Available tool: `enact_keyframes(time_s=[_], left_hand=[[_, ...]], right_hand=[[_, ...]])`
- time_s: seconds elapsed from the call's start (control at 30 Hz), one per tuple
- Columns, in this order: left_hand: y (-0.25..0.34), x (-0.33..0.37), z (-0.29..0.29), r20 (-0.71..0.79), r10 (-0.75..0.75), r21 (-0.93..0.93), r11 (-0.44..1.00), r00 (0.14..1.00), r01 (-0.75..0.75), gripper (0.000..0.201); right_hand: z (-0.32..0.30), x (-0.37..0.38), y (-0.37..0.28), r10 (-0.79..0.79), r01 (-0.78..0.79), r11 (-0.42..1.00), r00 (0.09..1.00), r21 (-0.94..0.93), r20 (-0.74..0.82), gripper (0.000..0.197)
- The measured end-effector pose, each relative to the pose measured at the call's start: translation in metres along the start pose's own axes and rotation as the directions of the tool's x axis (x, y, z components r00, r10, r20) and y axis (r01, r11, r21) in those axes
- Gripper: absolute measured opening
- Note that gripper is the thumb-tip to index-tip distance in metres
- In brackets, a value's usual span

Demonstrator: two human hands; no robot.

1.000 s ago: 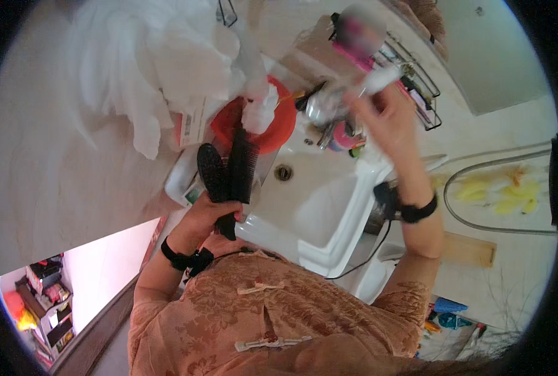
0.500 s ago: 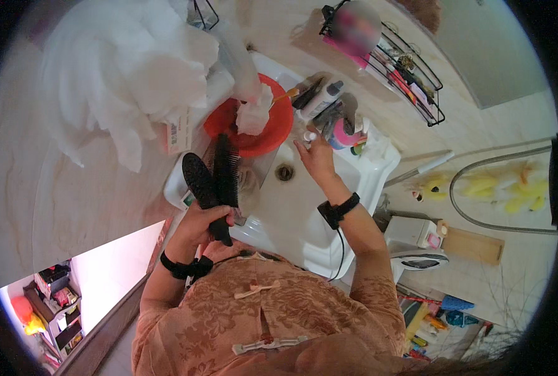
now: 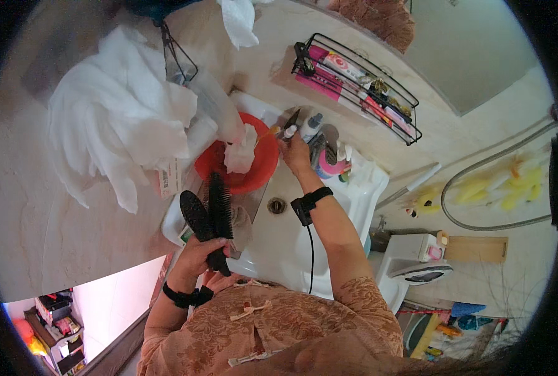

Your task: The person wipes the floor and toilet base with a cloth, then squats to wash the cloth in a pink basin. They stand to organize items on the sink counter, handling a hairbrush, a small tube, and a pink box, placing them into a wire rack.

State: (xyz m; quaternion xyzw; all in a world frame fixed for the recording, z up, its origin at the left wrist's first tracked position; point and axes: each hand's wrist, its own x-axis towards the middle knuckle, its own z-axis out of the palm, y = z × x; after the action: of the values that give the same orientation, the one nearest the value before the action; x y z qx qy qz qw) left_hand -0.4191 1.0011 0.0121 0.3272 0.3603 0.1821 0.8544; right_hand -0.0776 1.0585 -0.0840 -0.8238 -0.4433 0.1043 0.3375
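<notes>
My left hand [image 3: 198, 255] is closed round the handles of a black oval hairbrush [image 3: 195, 214] and a black comb [image 3: 219, 203], held side by side over the sink's left edge. Across the basin, my right hand [image 3: 296, 156] is closed on a small white-capped bottle [image 3: 289, 132], most of it hidden by the fingers. It is at the sink's far rim, right of a red basin [image 3: 263, 164] with white tissue [image 3: 240, 153] in it. Just beyond my right hand stands a grey-white spray bottle [image 3: 311, 128].
Around the white sink [image 3: 272, 241] are a pink-and-blue container [image 3: 330, 164] and a wall-mounted wire rack [image 3: 360, 88] of toiletries. White cloth-like sheets [image 3: 122, 119] hang at left. A shower hose [image 3: 460, 216] curves at right above a white appliance [image 3: 413, 257].
My right hand has moved farther across the sink and slightly left, carrying the white-capped bottle toward the red basin's side. My left hand keeps its hold on the brush and comb. The view has shifted.
</notes>
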Motion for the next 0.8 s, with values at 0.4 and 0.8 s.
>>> enact_keyframes(time_s=[0.4, 0.8], left_hand=[[0.005, 0.001, 0.004, 0.031, -0.002, -0.004, 1.000, 1.000, 0.002, 0.010], [-0.003, 0.004, 0.000, 0.031, 0.034, -0.029, 0.999, 0.999, -0.033, 0.017]], right_hand=[[0.006, 0.002, 0.016, -0.077, 0.077, 0.996, 0.997, -0.041, 0.001, 0.031], [0.011, -0.003, 0.020, 0.029, -0.032, 0.997, 0.999, 0.074, 0.042, 0.027]])
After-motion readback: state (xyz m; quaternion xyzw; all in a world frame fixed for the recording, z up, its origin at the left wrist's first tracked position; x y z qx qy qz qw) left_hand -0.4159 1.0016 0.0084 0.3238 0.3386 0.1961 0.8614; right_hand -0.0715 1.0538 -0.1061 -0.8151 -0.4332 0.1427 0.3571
